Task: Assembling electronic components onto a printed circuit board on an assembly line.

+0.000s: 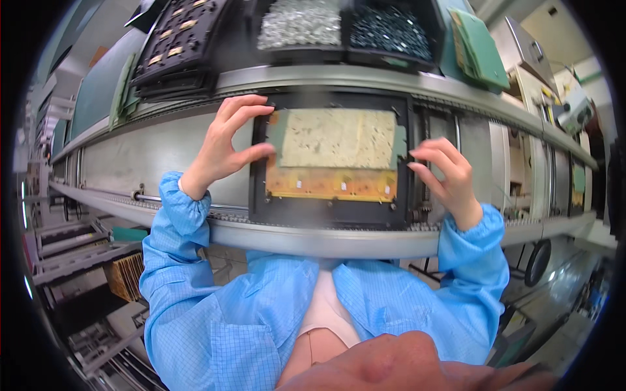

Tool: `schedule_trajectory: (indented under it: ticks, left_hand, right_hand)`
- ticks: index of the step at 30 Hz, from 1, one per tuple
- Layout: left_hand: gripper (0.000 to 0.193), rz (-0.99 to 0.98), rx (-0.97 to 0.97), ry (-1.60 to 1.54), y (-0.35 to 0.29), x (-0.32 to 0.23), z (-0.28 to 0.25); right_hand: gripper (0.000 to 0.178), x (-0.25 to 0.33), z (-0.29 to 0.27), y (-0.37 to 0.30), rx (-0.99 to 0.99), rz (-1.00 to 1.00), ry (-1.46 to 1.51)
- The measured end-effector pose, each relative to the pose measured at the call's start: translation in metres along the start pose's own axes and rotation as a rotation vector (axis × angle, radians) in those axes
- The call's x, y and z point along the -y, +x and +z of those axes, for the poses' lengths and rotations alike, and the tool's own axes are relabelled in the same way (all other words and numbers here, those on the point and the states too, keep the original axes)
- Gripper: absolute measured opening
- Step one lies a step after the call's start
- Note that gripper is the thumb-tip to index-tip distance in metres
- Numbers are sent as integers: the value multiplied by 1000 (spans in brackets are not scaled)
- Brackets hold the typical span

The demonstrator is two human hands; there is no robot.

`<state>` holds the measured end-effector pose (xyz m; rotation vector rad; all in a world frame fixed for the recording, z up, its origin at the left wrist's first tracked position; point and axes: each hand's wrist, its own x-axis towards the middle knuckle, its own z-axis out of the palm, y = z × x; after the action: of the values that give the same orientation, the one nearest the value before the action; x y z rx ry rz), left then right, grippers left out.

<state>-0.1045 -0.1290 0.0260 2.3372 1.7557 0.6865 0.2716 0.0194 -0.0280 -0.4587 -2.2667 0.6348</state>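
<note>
A black rectangular carrier frame (261,212) lies across the conveyor rails in front of me. In it sits an amber-yellow board (313,188) with a few small white pieces along its near part. A pale, speckled flat plate (339,138) with greenish ends covers the board's far part. My left hand (225,140) is open at the carrier's left side, fingertips and thumb apart over its edge by the plate's left end. At the right side, my right hand (448,174) curves with its fingers and thumb apart, by the plate's right end. Whether either hand touches the plate, I cannot tell.
Beyond the far rail (287,77) stand a bin of clear small parts (300,26) and a bin of dark small parts (390,34). Stacked black trays (176,49) are at far left, green sheets (479,49) at far right. The near rail (326,242) runs before my body.
</note>
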Motion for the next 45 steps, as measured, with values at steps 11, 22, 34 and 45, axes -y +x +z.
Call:
schedule_trajectory:
  ticks: [11, 22, 34, 45]
  left_hand:
    - [21, -844, -31, -1126, -49, -8, 37]
    - [50, -777, 245, -1405, -32, -28, 37]
    - [70, -488, 539, -1257, 36, -44, 93]
    - [104, -61, -9, -1448, 58, -127, -12]
  right_hand:
    - [15, 18, -31, -38, -53, 238, 9]
    - [31, 21, -66, -48, -375, 115, -78]
    - [40, 12, -57, -30, -540, -87, 35]
    - [33, -26, -50, -4, -93, 265, -244]
